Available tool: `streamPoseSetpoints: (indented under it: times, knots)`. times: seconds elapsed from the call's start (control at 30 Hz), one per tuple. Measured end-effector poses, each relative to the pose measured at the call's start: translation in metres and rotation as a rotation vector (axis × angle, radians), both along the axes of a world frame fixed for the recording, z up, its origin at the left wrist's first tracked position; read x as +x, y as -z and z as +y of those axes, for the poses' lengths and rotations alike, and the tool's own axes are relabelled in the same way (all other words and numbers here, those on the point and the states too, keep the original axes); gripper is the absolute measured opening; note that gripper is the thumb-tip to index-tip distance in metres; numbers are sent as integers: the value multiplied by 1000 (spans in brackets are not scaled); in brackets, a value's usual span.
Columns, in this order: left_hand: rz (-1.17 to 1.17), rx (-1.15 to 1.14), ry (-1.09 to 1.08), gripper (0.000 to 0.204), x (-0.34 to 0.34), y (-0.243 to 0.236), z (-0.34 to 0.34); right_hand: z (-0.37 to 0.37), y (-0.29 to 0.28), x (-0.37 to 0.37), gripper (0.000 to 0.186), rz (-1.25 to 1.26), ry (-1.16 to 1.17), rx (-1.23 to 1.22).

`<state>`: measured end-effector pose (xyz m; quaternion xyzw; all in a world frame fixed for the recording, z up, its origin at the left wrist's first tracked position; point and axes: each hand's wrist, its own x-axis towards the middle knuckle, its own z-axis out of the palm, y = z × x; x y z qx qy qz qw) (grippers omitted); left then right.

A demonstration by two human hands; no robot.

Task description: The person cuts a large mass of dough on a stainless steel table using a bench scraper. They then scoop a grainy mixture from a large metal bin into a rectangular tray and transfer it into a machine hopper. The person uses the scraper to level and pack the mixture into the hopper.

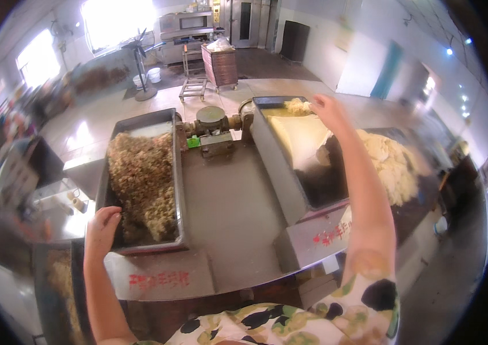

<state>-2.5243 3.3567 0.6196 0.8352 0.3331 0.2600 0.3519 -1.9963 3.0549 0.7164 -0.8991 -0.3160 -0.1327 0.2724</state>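
Note:
My left hand (103, 226) is closed over the near left rim of a long metal hopper (179, 195), fingertips on the inner side. Brown, crumbly filling (143, 172) is heaped in that hopper. My right arm stretches over a second metal hopper (278, 164) on the right. At its far end my right hand (327, 112) is closed, its fingers at the edge of a ragged lump of yellow dough (298, 107). A smooth, pale slab of dough (295, 135) lies in the same hopper, partly behind my forearm.
A round-topped metal machine part (211, 119) sits between the hoppers. More pale dough (390, 164) is piled on the right, behind my arm. Beyond stand a reddish wheeled cart (220, 66), a low trolley (193, 88) and a pedestal fan (140, 63).

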Motion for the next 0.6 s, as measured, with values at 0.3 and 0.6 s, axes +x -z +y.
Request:
streamPoseSetpoints:
  times: [0.3, 0.6]
  knots:
    - [68, -49, -169, 15, 41, 5, -11, 84, 92, 203, 65, 9, -39, -344]
    - [97, -5, -220, 15, 60, 5, -6, 104, 90, 209, 52, 1, 42, -599]
